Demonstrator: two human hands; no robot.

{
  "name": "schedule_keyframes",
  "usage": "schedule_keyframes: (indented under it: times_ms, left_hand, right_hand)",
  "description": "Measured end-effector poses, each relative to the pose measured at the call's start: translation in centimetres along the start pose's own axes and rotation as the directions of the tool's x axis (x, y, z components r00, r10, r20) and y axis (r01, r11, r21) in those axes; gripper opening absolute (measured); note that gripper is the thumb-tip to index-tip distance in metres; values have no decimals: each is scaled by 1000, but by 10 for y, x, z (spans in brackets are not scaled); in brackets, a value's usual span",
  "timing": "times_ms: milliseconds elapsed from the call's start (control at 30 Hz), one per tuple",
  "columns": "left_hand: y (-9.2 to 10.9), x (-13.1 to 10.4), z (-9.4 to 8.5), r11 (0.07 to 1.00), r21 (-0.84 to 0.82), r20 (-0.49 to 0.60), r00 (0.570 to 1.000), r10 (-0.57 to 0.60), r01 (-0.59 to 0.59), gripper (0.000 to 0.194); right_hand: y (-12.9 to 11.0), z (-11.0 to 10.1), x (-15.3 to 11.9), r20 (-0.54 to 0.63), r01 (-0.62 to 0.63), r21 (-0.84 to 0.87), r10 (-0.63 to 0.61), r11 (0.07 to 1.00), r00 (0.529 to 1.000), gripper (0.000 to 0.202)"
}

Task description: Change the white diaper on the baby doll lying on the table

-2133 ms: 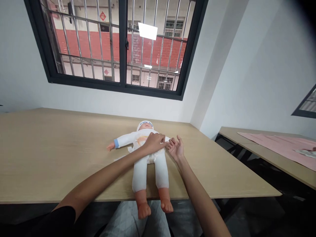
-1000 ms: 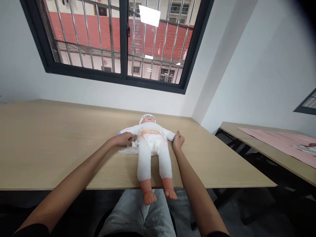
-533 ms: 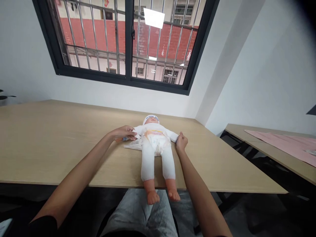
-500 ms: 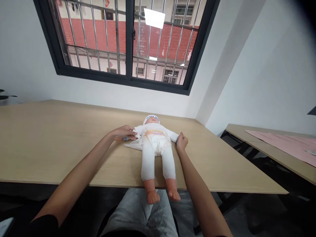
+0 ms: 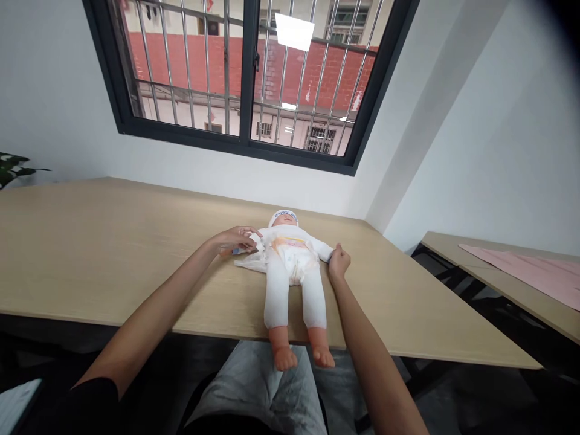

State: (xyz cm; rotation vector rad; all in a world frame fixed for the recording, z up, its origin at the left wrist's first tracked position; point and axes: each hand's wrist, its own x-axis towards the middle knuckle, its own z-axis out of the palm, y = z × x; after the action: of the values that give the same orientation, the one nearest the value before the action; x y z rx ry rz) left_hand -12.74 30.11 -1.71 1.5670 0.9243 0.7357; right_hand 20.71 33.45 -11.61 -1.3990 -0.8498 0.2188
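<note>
A baby doll (image 5: 292, 272) in a white suit and white cap lies on its back on the wooden table (image 5: 104, 254), its bare feet hanging past the near edge. A diaper with a coloured band covers its belly, and a loose white flap (image 5: 251, 261) spreads out on its left. My left hand (image 5: 235, 239) grips the doll's arm by the blue cuff on the left side. My right hand (image 5: 339, 263) is closed around the doll's other arm at the sleeve end.
A barred window (image 5: 244, 78) fills the wall behind the table. To the right stands a second table (image 5: 498, 284) with a pink cloth (image 5: 525, 269) on it. A plant leaf (image 5: 11, 166) shows at the far left. My grey-trousered lap (image 5: 254, 393) lies below the table edge.
My left hand left the doll's chest and took hold of its left-side arm. My right hand closed on the other arm. The view has drifted slightly left.
</note>
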Motion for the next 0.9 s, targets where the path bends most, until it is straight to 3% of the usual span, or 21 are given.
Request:
schedule_keyframes:
  times_ms: [67, 200, 333, 467, 600, 667, 833, 900]
  left_hand:
    - [-3, 1, -1, 1000, -8, 63, 998, -15, 15, 44]
    - [-5, 1, -2, 998, 42, 179, 983, -47, 40, 38]
    - [-5, 0, -2, 997, 72, 178, 984, 16, -29, 37]
    - [-6, 2, 4, 963, 256, -15, 996, 92, -85, 24]
    - [-7, 7, 13, 934, 344, -258, 946, 195, -98, 31]
    - [-6, 9, 16, 942, 314, -297, 930, 217, -120, 34]
    - [-7, 13, 27, 962, 250, -300, 936, 187, -112, 28]
    - [-8, 14, 33, 953, 245, -290, 925, 245, -176, 28]
  right_hand:
    - [0, 0, 0, 1, -5, 1, 5, 1000, 1000, 43]
    - [1, -1, 0, 7, -26, 7, 26, 1000, 1000, 43]
    - [2, 0, 1, 18, -19, 3, 19, 1000, 1000, 43]
    - [3, 1, 0, 22, -25, 4, 25, 1000, 999, 43]
    - [2, 1, 0, 21, -9, -9, 10, 1000, 1000, 43]
    - [2, 1, 0, 25, -4, -15, 4, 1000, 1000, 42]
    - [2, 2, -1, 28, 11, -8, -11, 1000, 1000, 42]
    - [2, 2, -1, 26, 15, -12, -15, 1000, 1000, 42]
